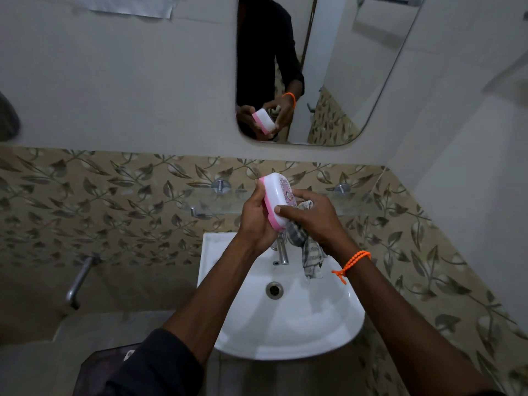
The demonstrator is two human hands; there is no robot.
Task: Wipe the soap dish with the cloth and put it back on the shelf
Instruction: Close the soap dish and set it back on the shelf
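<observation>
A pink and white soap dish point(276, 195) is held tilted on its side above the sink, in front of the glass shelf point(205, 205). My left hand point(255, 215) grips the dish from the left, fingers curled round its pink base. My right hand point(313, 217) holds a grey checked cloth point(307, 251) bunched against the dish's right face, with its thumb on the dish's near end. The cloth's loose end hangs down over the basin.
A white sink point(285, 318) with a chrome tap point(283, 252) lies below my hands. A mirror point(328, 81) hangs on the wall above the shelf. A metal wall tap point(78, 281) sticks out at the lower left. The right wall is close.
</observation>
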